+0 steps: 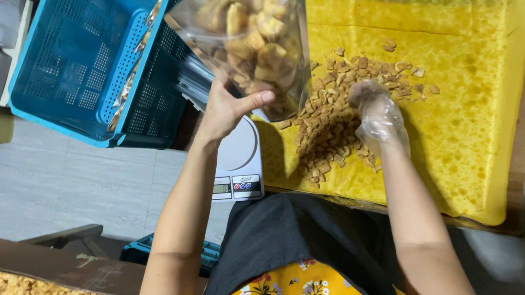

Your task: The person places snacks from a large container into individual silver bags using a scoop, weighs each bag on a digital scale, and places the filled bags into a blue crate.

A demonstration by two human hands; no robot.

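We note left hand (227, 107) clamped on a clear snack bag (249, 31) (light, crinkly, brittle contents, best held near its mouth), gloved right hand (375, 111) cupped loosely over loose pieces (331, 122)

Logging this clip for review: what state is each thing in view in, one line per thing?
Left hand: bare, gripping the bag.
Bag: clear plastic, partly filled with fried snacks, held up above the scale.
Right hand: in a thin plastic glove, resting on the snack pile.
Snack pile: loose, spread on the yellow cloth.
Scale: nothing resting on its pan; display unreadable.
Blue crate: tilted, packets inside.
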